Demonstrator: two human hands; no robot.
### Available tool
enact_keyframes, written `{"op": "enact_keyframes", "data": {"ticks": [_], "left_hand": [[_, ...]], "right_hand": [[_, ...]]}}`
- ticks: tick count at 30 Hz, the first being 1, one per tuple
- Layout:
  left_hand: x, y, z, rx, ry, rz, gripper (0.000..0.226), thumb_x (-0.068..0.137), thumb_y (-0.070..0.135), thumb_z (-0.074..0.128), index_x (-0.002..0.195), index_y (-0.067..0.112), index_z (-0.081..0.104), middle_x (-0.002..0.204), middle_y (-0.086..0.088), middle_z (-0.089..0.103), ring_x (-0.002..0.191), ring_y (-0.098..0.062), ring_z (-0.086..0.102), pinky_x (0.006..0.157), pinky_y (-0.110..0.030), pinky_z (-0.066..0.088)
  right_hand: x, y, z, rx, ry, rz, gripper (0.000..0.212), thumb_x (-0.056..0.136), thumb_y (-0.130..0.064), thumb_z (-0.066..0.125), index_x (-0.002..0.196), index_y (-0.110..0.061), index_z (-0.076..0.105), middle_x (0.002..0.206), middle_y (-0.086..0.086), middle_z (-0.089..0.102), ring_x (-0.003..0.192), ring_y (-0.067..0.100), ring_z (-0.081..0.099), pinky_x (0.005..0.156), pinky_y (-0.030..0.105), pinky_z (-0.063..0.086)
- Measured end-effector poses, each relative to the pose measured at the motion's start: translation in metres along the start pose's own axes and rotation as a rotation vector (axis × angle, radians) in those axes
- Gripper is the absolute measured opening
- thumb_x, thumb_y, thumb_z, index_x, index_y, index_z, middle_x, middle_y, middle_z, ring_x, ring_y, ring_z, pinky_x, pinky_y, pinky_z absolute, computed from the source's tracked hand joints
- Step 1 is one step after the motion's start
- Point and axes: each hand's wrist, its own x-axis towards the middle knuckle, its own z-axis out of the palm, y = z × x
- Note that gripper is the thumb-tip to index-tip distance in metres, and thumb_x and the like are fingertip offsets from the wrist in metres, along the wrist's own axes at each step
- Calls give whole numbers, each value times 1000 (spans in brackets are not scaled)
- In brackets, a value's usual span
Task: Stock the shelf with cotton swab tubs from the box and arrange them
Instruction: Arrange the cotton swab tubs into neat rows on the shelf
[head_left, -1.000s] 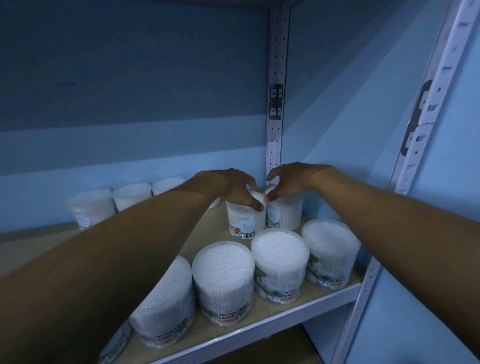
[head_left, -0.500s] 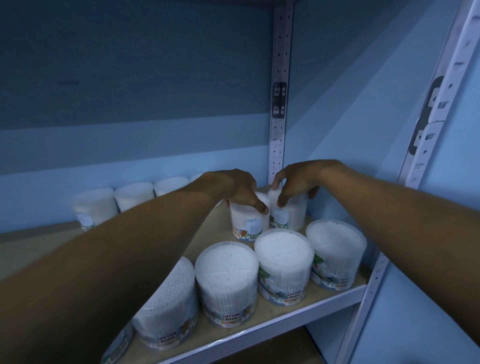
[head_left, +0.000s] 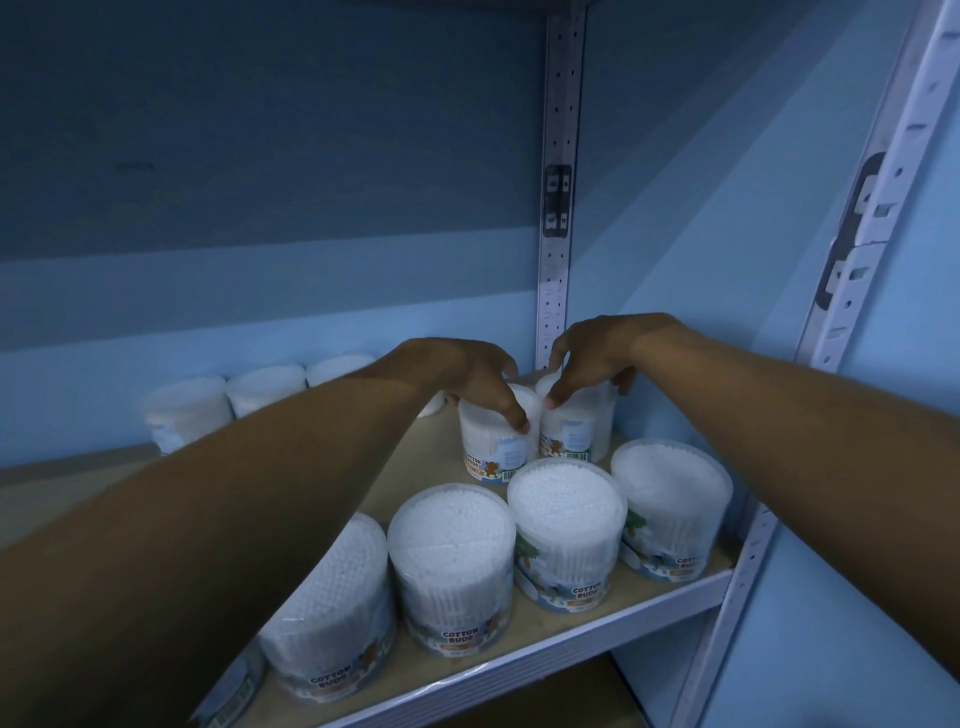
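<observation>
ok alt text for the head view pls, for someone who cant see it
Two hands reach to the back right corner of a wooden shelf, the left hand gripping one cotton swab tub from above and the right hand gripping the tub beside it. More tubs stand along the front edge and the back wall.

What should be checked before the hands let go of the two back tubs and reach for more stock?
1. Left hand grips the left back tub from above: ok.
2. Right hand grips the right back tub from above: ok.
3. Both back tubs upright on the shelf board: ok, though their bases are partly hidden.
4. Back tubs close beside each other, in the corner by the rear upright: ok; whether they touch, cannot tell.
5. Front row tubs upright: ok.
6. Labels of both back tubs facing straight forward: not ok, they look turned aside.
</observation>
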Motion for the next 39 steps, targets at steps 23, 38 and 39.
{"op": "enact_keyframes", "data": {"ticks": [23,38,39], "left_hand": [[-5,11,3,-113,28,-82,90,76,60,72,147,17,39,145,-5,45,125,-29,52,96,-40,54],[-8,14,8,-2,140,-181,85,69,77,65,122,12,56,114,-6,60,65,-19,63,56,-27,55],[-8,13,7,16,149,-162,89,70,77,64,131,13,53,124,-6,59,76,-19,63,58,-26,53]], "right_hand": [[2,12,6,51,-10,-13,72,76,-58,78,138,-32,53,136,-1,47,112,29,59,85,41,60],[9,18,6,103,-67,-91,72,72,-46,82,134,-50,45,138,-9,44,124,22,49,98,41,53],[10,18,6,118,-55,-92,74,72,-50,81,136,-50,45,138,-9,43,126,22,48,97,41,53]]}}
